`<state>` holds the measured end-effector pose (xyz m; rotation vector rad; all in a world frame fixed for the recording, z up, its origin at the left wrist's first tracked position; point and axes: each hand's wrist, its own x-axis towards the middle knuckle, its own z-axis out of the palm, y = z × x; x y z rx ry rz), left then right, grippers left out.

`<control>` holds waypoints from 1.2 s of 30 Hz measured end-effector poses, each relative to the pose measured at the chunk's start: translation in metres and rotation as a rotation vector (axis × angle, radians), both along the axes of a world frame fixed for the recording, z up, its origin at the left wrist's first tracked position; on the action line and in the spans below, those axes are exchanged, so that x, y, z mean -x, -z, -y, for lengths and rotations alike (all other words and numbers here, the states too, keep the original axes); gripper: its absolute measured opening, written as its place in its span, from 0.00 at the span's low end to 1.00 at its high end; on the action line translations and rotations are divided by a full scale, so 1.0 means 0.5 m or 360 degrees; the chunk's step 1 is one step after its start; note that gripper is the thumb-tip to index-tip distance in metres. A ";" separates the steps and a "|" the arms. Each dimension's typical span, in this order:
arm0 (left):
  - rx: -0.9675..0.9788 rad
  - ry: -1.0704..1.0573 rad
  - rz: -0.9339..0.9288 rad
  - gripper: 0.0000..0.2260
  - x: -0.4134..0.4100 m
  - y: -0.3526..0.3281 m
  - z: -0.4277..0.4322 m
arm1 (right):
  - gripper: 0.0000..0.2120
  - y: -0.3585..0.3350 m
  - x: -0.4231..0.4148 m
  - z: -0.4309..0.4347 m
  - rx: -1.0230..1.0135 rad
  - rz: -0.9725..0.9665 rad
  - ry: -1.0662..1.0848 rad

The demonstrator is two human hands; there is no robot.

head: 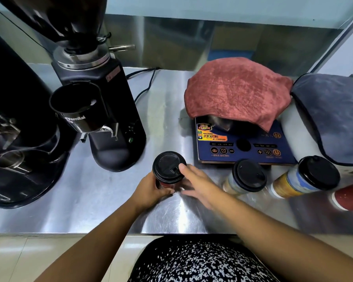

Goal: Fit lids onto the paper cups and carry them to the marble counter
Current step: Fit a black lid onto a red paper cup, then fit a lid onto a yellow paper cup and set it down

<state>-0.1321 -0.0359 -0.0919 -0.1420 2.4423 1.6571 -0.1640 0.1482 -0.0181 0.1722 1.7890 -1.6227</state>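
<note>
Red cup mostly hidden by gripping left hand, black lid seated, right hand fingers spread, one fingertip on lid rim, far-right red cup cut off

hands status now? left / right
Left hand: closed around the red paper cup, below its black lid.
Right hand: open, fingers touching that lid's rim.

Held cup red, lid black. Right of the grip: two black-lidded cups, tan/blue print. Towel rust red, hob navy, grinder black, top black-white speckled.
</note>
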 end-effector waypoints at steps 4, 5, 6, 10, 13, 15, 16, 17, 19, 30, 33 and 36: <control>-0.0069 -0.0075 -0.0088 0.27 -0.011 0.005 -0.013 | 0.31 0.063 -0.043 0.016 0.0242 0.0231 0.0144; -0.0097 -0.0089 -0.0112 0.28 -0.011 0.008 -0.015 | 0.30 0.077 -0.047 0.018 0.0289 0.0282 0.0170; -0.0114 -0.0094 -0.0124 0.29 -0.010 0.010 -0.015 | 0.28 0.087 -0.050 0.017 0.0312 0.0323 0.0187; -0.0069 -0.0106 -0.0126 0.30 -0.003 0.008 -0.015 | 0.25 0.101 -0.063 0.004 0.0188 0.0221 0.0042; -0.0032 -0.0108 -0.0100 0.28 -0.002 0.004 -0.015 | 0.18 0.102 -0.086 0.003 -0.0095 -0.0060 -0.0147; -0.0013 -0.0088 -0.0080 0.27 -0.003 0.002 -0.011 | 0.27 0.098 -0.096 0.001 -0.0378 -0.0251 -0.0373; -0.0003 -0.0070 -0.0069 0.26 -0.003 -0.001 -0.008 | 0.30 0.095 -0.100 0.002 -0.0524 -0.0364 -0.0475; 0.0008 -0.0054 -0.0058 0.26 -0.003 -0.003 -0.007 | 0.32 0.093 -0.101 0.003 -0.0664 -0.0490 -0.0552; 0.0015 -0.0042 -0.0037 0.25 -0.002 -0.008 -0.009 | 0.30 0.091 -0.105 0.005 -0.0942 -0.0686 -0.0706; -0.0086 -0.0161 0.0062 0.38 -0.043 -0.039 -0.028 | 0.34 0.097 -0.127 -0.047 -0.0997 -0.0701 -0.1211; 0.0032 -0.0205 0.0082 0.38 -0.086 -0.049 -0.048 | 0.30 0.093 -0.129 -0.093 -0.0964 -0.0705 -0.1290; 0.0272 -0.0294 0.0214 0.39 -0.137 -0.055 -0.085 | 0.21 0.081 -0.134 -0.140 -0.0979 -0.0737 -0.1394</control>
